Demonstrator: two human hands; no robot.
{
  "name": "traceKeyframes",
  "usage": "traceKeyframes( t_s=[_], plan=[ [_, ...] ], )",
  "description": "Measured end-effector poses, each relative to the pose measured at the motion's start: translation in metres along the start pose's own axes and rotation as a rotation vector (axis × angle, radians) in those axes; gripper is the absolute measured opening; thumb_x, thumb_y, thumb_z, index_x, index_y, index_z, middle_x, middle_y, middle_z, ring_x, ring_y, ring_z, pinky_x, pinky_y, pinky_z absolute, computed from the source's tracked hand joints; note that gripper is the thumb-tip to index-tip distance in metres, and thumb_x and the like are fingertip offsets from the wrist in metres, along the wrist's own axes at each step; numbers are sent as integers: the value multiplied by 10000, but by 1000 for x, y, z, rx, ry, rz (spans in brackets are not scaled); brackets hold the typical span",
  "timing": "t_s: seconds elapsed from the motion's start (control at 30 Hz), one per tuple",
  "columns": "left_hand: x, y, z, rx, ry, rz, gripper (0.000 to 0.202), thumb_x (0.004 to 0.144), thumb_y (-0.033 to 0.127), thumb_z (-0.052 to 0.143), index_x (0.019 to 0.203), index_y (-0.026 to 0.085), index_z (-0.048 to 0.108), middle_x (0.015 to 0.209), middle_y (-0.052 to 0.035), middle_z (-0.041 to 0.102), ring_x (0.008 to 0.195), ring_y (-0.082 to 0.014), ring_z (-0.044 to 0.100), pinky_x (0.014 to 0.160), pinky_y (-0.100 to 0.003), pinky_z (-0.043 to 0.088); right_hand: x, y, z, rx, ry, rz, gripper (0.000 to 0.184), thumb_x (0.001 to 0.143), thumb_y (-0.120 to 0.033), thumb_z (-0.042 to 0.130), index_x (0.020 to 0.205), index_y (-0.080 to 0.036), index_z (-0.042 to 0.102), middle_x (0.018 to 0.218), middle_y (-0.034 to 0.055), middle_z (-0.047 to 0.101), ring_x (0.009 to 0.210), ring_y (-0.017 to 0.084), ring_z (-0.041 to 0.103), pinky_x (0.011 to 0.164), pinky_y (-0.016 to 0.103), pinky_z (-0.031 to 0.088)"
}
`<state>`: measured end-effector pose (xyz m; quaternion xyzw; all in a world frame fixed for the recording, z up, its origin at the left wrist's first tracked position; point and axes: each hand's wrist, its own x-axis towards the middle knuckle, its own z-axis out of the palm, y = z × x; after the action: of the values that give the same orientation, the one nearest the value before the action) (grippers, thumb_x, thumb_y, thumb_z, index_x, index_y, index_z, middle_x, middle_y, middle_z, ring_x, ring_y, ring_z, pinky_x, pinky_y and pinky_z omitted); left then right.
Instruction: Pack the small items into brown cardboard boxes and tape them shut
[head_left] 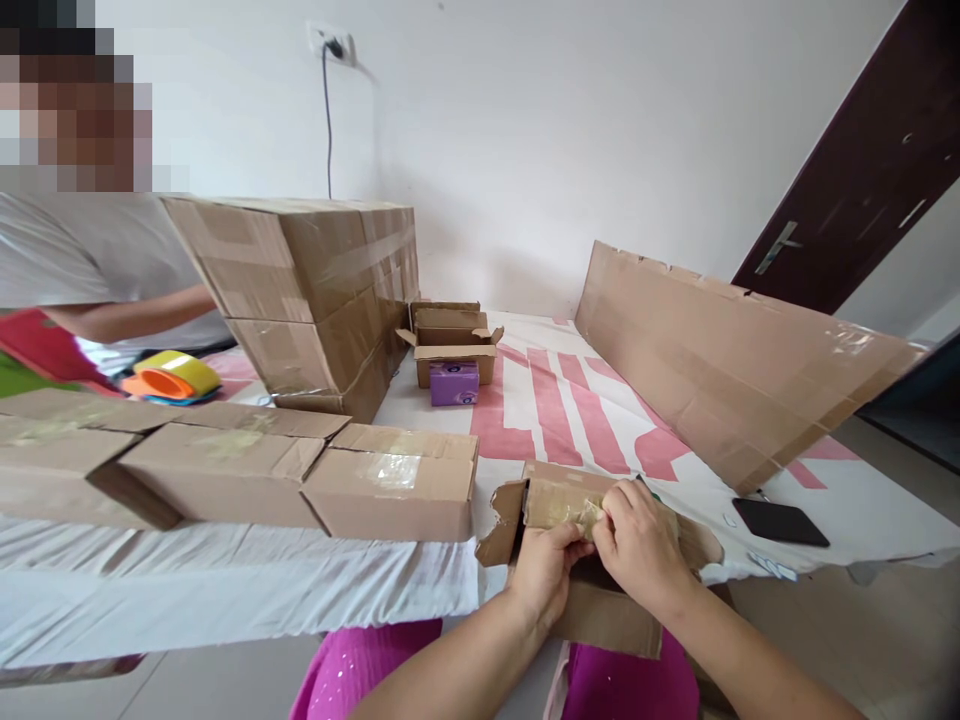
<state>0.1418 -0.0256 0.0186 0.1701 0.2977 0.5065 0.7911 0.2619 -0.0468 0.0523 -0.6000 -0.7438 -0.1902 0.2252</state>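
Observation:
In front of me at the table's edge lies an open cardboard box (615,615), its flaps spread outward, one with a torn edge at the left. Crinkled yellowish packing tape (589,514) runs along its upper flap. My left hand (546,570) pinches at the tape with thumb and finger. Close beside it, my right hand (637,545) has its fingers curled and pressed together on the same strip. The box's inside is mostly hidden by my hands.
Taped cardboard boxes (390,490) line the table's front left, with a taller stack (337,290) behind. A purple box (454,384) stands before an open carton (450,352). A large cardboard panel (720,350) and black phone (780,522) are right. A person (142,260) is left.

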Motion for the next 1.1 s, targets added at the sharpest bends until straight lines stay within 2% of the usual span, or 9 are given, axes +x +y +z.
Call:
traceKeyframes(
  t_s=[0.17, 0.37, 0.73, 0.87, 0.93, 1.0, 1.1],
  plan=[
    [2, -3, -2, -26, -14, 2, 280, 471, 89, 688, 751, 104, 683, 704, -38, 686, 608, -136, 602, 543, -239, 511, -1, -1, 1, -30, 41, -17, 177, 735, -80, 460, 684, -236, 392, 741, 40, 491, 752, 212, 455, 689, 330, 364],
    [4, -4, -3, -27, 4, -11, 201, 463, 96, 698, 662, 93, 671, 616, -22, 651, 545, -108, 561, 531, -234, 507, -1, 1, 2, -43, 50, -15, 179, 733, -83, 460, 682, -238, 388, 736, 39, 495, 748, 209, 466, 687, 323, 374],
    [1, -3, -1, -23, 12, -19, 220, 452, 88, 675, 672, 98, 667, 601, -17, 644, 523, -106, 554, 513, -229, 503, 1, -1, 2, -70, 92, -15, 167, 687, -66, 442, 690, -232, 425, 718, 49, 534, 726, 211, 507, 667, 311, 396],
    [1, -1, -4, -12, -5, -26, 232, 469, 100, 683, 700, 93, 663, 608, -21, 639, 519, -104, 551, 504, -226, 492, 4, 9, -4, 147, -14, 86, 127, 758, -123, 448, 684, -226, 450, 721, 37, 570, 712, 195, 543, 667, 303, 413],
    [1, 0, -5, 4, -12, -23, 286, 475, 103, 689, 760, 95, 670, 640, -24, 649, 540, -112, 562, 499, -224, 487, 6, 18, -11, 350, -109, 188, 128, 855, -229, 433, 746, -224, 499, 735, 22, 606, 688, 178, 568, 644, 288, 428],
    [1, 1, -5, 12, -7, -11, 347, 478, 97, 689, 824, 107, 670, 675, -21, 659, 562, -120, 573, 499, -225, 487, 9, 24, -18, 496, -191, 276, 206, 922, -336, 382, 840, -230, 538, 764, 12, 635, 683, 167, 592, 626, 276, 441],
    [-1, 0, -6, 14, -34, 9, 366, 500, 102, 694, 865, 116, 669, 715, -23, 671, 578, -118, 577, 516, -225, 494, 14, 20, -25, 457, -273, 270, 205, 900, -412, 461, 835, -239, 551, 807, 8, 638, 738, 175, 599, 651, 280, 445]
  ],
)
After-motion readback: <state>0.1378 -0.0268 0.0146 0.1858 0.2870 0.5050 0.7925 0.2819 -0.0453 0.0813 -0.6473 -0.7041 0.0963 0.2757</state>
